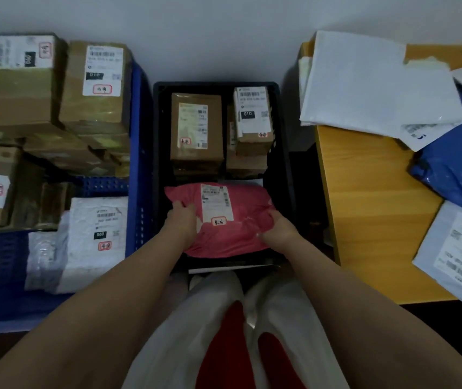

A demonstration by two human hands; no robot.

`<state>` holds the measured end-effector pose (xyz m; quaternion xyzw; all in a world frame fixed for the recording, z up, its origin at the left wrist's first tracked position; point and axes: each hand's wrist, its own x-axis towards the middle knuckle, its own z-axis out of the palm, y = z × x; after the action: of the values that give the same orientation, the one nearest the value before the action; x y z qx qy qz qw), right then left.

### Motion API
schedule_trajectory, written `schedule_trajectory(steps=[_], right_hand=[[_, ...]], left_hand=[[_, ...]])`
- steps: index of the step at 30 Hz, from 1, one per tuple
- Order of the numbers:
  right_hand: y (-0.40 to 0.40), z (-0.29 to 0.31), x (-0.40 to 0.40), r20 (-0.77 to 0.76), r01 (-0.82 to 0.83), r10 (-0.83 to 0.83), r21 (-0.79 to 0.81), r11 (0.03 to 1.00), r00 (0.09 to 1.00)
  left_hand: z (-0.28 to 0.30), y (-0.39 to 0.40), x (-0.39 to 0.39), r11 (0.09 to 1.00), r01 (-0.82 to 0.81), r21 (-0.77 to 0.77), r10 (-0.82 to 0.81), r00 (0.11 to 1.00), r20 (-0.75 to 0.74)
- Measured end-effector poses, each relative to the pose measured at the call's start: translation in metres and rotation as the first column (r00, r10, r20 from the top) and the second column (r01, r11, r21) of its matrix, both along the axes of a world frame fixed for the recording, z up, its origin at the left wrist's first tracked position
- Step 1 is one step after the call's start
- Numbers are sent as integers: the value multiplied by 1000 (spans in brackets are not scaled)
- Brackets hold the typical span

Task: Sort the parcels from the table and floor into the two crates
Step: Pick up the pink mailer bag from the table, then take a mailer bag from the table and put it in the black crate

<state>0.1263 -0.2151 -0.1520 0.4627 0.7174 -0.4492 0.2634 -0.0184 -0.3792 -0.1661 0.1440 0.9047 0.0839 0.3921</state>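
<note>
Nearest the camera, both forearms reached down into the black crate [283, 153]. The left hand [182, 220] was closed over the near-left edge of the pink parcel [241, 220], fingers curled onto its top, and the right hand [279, 228] gripped its near-right edge the same way. The parcel lay label-up across the near end of the crate, seemingly resting on a white flat item whose edge showed at the near rim.

To finish this step well, the soft bag probably wanted pressing flat and level before letting go, label uppermost, so that later parcels would stack on it.

Beyond it, two brown boxes [196, 130] stood side by side at the far end, close to the far wall; a narrow dark gap separated them from the pink parcel, so little floor room remained in that crate.

To the left, the blue crate [140, 153] was heaped with boxes and white mailers above its rim. To the right, the desk [364, 197] held white and blue mailers toward its far and right edges, its near-left part bare.
</note>
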Motion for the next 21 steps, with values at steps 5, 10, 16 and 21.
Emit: schedule_trajectory(steps=[5, 10, 16, 21], right_hand=[[2, -18, 2, 77, -111, 114, -42, 993, 990], [12, 16, 1, 7, -33, 33, 0, 999, 999], [20, 72, -4, -61, 49, -42, 116, 992, 997], [25, 107, 5, -115, 135, -113, 206, 969, 987]], left_hand=[[-9, 0, 6, 891, 333, -310, -302, 942, 143], [21, 16, -4, 903, 388, -184, -377, 922, 90], [79, 44, -12, 866, 500, -26, -501, 864, -44], [122, 78, -4, 803, 586, 107, -575, 810, -116]])
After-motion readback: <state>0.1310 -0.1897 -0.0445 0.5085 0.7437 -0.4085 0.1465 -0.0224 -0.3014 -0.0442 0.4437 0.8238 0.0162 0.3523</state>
